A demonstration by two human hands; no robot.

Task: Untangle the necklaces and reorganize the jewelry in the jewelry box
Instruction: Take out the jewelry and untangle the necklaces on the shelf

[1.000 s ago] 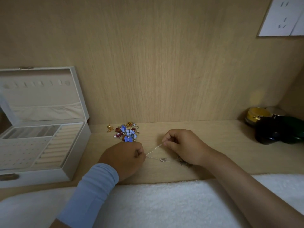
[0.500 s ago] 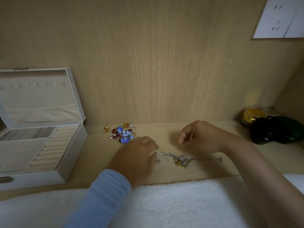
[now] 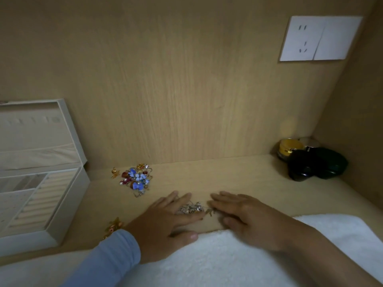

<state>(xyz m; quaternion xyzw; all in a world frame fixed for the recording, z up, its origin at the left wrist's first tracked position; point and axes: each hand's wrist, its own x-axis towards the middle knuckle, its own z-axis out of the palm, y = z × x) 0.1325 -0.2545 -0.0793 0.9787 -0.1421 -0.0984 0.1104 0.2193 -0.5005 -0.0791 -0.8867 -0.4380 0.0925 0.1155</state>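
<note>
The tangled necklaces (image 3: 191, 209) lie on the bench (image 3: 248, 179) between the hands. They look like fine, light chains, slippery and easily kinked, best pinched at a loose end. The left hand (image 3: 165, 221) and right hand (image 3: 246, 214) lie flat, each grip open and empty. A pile of coloured jewelry (image 3: 136, 178) sits at eleven o'clock, the jewelry box (image 3: 68, 208) at nine and a towel (image 3: 228, 262) at six.

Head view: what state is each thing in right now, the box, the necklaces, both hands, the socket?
jewelry box: open, lid upright.
necklaces: bunched in a tangle on the shelf, between the hands.
left hand: open, fingers straight, flat on the shelf.
right hand: open, fingers straight, holding nothing.
wall socket: nothing plugged in.
</note>
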